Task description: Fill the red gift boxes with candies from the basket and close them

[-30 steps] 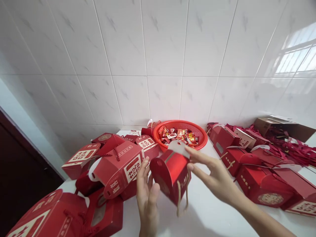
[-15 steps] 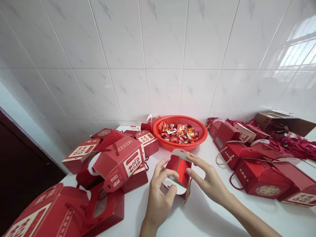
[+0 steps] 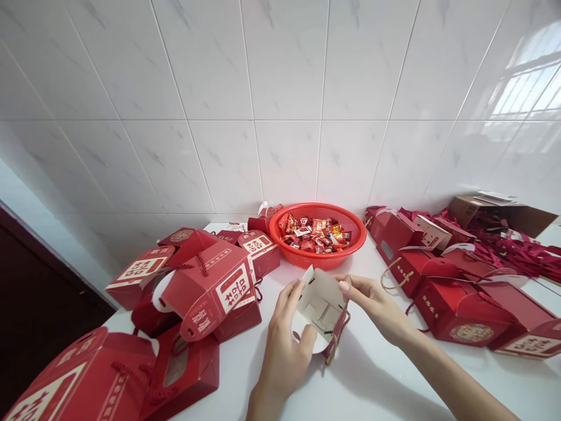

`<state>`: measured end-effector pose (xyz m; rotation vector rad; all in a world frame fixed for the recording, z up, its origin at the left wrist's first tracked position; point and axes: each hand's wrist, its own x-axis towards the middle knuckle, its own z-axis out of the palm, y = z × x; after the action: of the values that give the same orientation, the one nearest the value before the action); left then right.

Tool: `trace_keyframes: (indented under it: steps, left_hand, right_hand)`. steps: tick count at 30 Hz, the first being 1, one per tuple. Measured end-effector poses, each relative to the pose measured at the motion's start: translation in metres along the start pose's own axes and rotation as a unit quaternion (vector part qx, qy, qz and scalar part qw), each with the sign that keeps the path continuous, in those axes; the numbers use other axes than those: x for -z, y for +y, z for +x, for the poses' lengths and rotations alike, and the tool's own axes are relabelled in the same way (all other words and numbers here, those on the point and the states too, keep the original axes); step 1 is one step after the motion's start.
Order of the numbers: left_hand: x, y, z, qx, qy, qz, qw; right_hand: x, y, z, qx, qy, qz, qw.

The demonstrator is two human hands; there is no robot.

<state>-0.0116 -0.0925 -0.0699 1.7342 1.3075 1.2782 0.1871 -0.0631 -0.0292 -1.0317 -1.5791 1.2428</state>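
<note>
A small red gift box (image 3: 324, 301) stands on the white table in front of me, its top flaps spread so that the pale inside shows. My left hand (image 3: 284, 339) holds it by the left side, fingers along the far edge and thumb over the near white flap. At the upper right, my right hand (image 3: 372, 301) pinches the box's edge between thumb and fingers. A twisted cord handle (image 3: 335, 348) hangs at the near right side of this box. Just beyond it sits a red plastic basket (image 3: 286, 252) of wrapped candies (image 3: 316, 234).
Closed red gift boxes (image 3: 214, 286) with cord handles are piled on the left. More red boxes (image 3: 467, 313) stand in rows on the right. Behind them lie a cardboard carton (image 3: 504, 211) and dark red cords or ribbons (image 3: 530, 257). A tiled wall (image 3: 289, 158) rises behind.
The box's red top panels have been opened out, and its inside now shows. My right hand has shifted slightly right and now pinches the edge. The view has moved slightly.
</note>
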Motion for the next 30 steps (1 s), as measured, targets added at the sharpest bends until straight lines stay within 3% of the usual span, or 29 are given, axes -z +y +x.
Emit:
trace_keyframes:
  steps: [9,16,21,26,30]
  left_hand:
    - [0.003,-0.002,0.004,0.130,-0.003,-0.052,0.990]
    - [0.007,-0.007,0.004,0.193,-0.047,-0.099,0.975]
    - [0.002,-0.012,0.004,0.160,-0.008,-0.087,0.983]
    - [-0.006,-0.023,0.004,0.099,0.033,-0.021,0.994]
    - [-0.010,-0.030,0.004,0.080,0.034,-0.013,0.996]
  right_hand:
    - [0.032,0.010,-0.009,-0.057,-0.082,-0.159,0.982]
    - [0.036,0.023,-0.008,-0.087,-0.152,-0.173,0.969]
    - [0.040,0.017,-0.006,-0.087,-0.139,-0.224,0.961]
    - [0.042,0.001,-0.003,-0.108,-0.109,-0.322,0.934]
    - [0.048,-0.018,0.006,-0.048,-0.066,-0.361,0.929]
